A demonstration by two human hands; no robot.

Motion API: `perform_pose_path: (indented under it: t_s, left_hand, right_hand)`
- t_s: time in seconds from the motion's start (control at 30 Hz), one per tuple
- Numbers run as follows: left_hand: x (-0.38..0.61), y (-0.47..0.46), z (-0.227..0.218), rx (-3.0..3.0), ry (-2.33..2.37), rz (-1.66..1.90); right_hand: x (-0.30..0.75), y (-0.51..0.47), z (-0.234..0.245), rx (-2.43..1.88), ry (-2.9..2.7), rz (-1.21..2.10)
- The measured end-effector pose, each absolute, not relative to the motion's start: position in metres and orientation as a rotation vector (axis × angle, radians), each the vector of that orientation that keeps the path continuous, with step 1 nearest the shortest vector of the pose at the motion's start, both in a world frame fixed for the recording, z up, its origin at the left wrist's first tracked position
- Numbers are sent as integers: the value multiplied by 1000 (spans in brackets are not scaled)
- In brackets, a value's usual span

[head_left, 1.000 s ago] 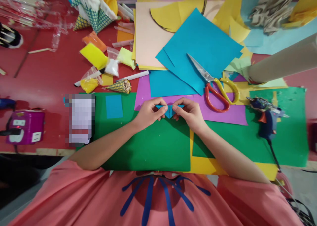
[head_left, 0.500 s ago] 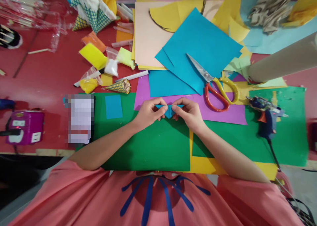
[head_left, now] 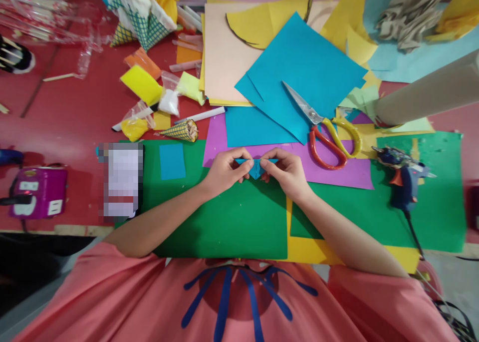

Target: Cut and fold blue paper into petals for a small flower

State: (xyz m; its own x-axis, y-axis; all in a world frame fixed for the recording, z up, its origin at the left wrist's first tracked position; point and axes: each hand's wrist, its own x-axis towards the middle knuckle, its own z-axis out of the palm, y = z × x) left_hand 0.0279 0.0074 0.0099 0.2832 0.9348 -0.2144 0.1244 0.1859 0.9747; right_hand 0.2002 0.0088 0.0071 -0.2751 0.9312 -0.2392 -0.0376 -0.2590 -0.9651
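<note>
A small folded piece of blue paper sits between both my hands, just above a green sheet. My left hand pinches its left end with thumb and fingers closed. My right hand pinches its right end the same way. The fold hangs down in a point between my thumbs. A purple sheet lies right behind my hands.
Red-and-yellow scissors lie on large blue sheets behind. A blue glue gun rests at the right. A small blue rectangle, a patterned paper cone, a cardboard tube and a purple device surround the work spot.
</note>
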Motion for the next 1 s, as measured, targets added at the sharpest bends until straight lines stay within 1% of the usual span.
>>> perform_pose_path:
  t_s: [1.0]
  left_hand:
    - [28,8,10,1234,1148,782]
  right_hand:
    - [200,8,7,-1183,-1205,1626]
